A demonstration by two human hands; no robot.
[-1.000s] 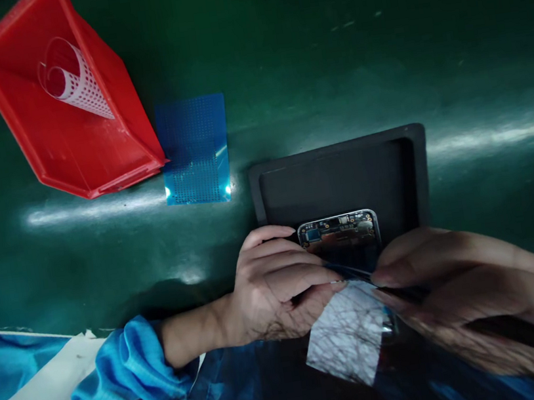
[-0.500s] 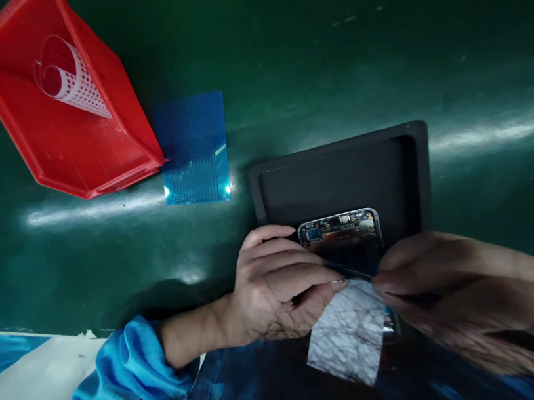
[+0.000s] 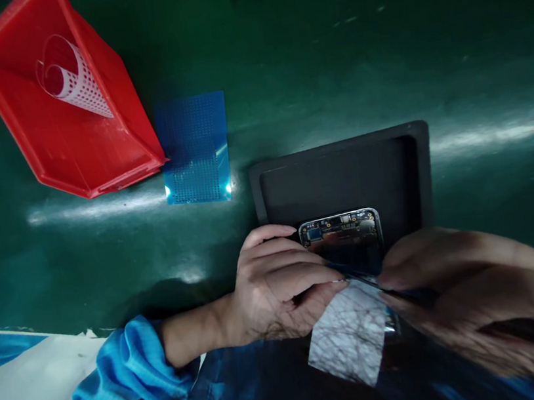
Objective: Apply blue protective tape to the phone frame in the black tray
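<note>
An opened phone (image 3: 342,234) with bare circuit parts at its far end lies in a black tray (image 3: 343,173). My left hand (image 3: 279,284) is curled round the phone's left side, fingers closed on it. My right hand (image 3: 461,278) pinches a thin dark tool, likely tweezers (image 3: 362,279), whose tip touches the phone near my left fingertips. A pale crinkled film sheet (image 3: 348,334) hangs at the phone's near end, below both hands.
A red plastic bin (image 3: 60,110) holding a curled perforated white sheet (image 3: 71,78) stands at the far left. A blue perforated film (image 3: 195,147) lies flat beside it on the green table (image 3: 374,46). My blue sleeve (image 3: 122,372) is at the near edge.
Almost nothing differs: my right hand has shifted slightly with the tool tip still at the phone. My left hand keeps its grip.
</note>
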